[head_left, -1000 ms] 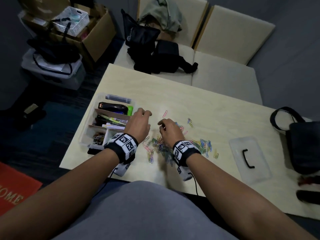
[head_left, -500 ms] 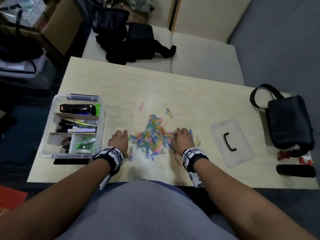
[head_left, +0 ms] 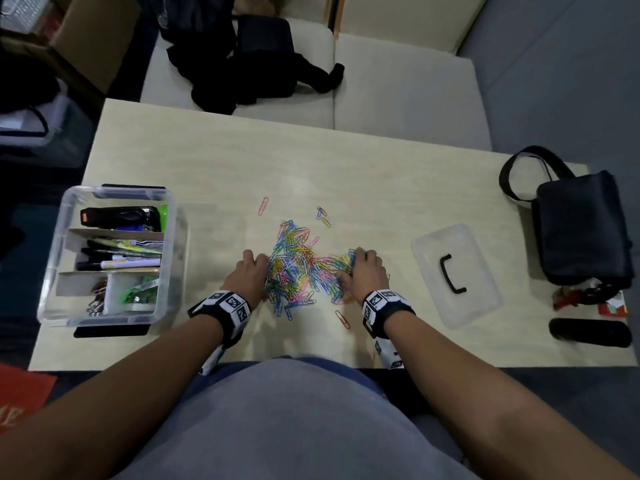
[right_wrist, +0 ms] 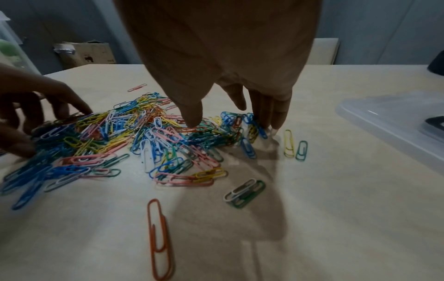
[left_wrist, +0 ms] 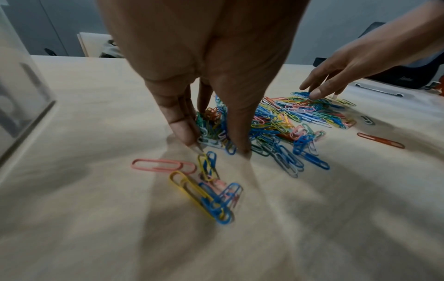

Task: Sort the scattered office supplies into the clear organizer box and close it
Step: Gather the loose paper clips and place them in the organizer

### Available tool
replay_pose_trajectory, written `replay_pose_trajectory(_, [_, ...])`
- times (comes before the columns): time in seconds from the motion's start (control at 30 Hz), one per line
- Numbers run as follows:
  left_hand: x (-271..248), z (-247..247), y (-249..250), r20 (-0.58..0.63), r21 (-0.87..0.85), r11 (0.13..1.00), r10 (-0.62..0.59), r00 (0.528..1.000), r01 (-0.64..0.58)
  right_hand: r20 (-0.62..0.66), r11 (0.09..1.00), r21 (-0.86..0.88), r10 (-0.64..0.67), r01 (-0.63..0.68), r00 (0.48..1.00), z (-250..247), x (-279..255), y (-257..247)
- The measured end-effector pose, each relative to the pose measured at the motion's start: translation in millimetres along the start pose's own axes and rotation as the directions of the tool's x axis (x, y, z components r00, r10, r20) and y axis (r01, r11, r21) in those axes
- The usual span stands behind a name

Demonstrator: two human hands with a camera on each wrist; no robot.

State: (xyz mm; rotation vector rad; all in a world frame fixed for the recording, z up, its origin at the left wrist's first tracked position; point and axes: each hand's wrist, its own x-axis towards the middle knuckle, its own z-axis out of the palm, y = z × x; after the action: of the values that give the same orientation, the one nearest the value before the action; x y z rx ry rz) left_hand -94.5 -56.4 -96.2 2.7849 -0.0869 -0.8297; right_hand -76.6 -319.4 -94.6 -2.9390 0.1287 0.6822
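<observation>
Dark shoulder bag (head_left: 581,226) on wooden table (head_left: 311,161), right end; black case (head_left: 588,332) near it. Black bags (head_left: 249,60) heaped on cream sofa (head_left: 398,88); cardboard box (right_wrist: 84,54) beyond.

- I see a pale wooden counter (head_left: 214,157) carrying everything.
- The clear organizer box (head_left: 169,237) sits at its left end, open.
- A heap of coloured paper clips (head_left: 298,268) lies mid-counter, with stray clips around it.
- The clear lid (head_left: 481,299) lies flat to the right.
- A black bag (head_left: 581,230) rests at the right end, a dark oblong object (head_left: 588,332) near the front edge.
</observation>
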Motion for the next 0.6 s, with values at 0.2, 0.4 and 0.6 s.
replay_pose_trajectory(0.2, [14,1,19,-0.006,0.021,1.0,0.013,1.0,-0.013,0.014,0.991,-0.005,-0.132,0.132,0.991,2,1,-17])
replay_pose_trajectory(0.4, [21,-3,28,-0.011,0.048,0.997,0.057,0.998,-0.056,0.005,0.976,-0.023,-0.218,0.218,0.976,4,-3,-26])
replay_pose_trajectory(0.6, [23,-9,24,-0.006,0.01,0.997,0.077,0.997,-0.077,-0.011,0.972,0.019,-0.235,0.235,0.972,6,-2,-22])
